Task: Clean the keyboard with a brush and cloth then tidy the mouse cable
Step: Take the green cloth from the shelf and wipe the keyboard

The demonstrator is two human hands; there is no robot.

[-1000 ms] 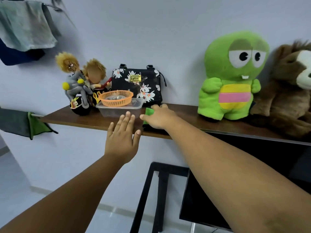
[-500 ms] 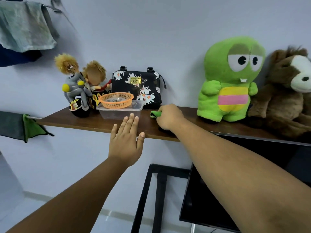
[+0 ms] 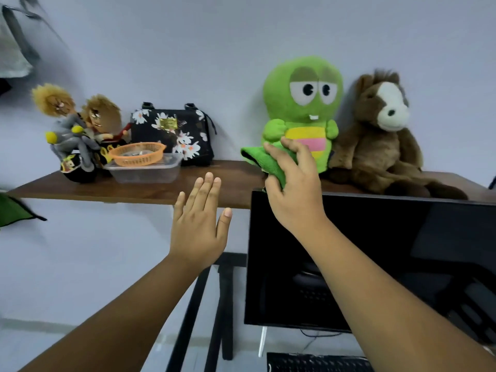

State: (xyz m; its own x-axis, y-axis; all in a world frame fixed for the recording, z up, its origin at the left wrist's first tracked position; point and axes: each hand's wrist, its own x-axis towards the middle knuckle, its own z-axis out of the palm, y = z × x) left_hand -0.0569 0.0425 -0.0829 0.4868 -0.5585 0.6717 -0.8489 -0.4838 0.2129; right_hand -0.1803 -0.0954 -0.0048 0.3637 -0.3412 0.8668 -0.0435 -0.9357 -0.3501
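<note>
My right hand (image 3: 292, 191) grips a green cloth (image 3: 261, 161) and holds it just above the wooden shelf (image 3: 150, 190), in front of the green plush toy (image 3: 303, 100). My left hand (image 3: 200, 224) hovers flat below the shelf's front edge with fingers together and nothing in it. A strip of the black keyboard (image 3: 316, 363) shows at the bottom edge, under the monitor (image 3: 402, 264). No brush or mouse is in view.
On the shelf stand two dolls (image 3: 77, 124), a floral black bag (image 3: 174, 135), an orange basket (image 3: 138, 154) in a clear tub (image 3: 145, 171), and a brown plush horse (image 3: 383, 135). A black desk frame (image 3: 212, 304) stands below. Another green cloth (image 3: 13, 210) hangs at left.
My right hand has lifted the green cloth off the shelf and carried it right, towards the green plush. The view has dropped and shifted right, bringing in the monitor and keyboard.
</note>
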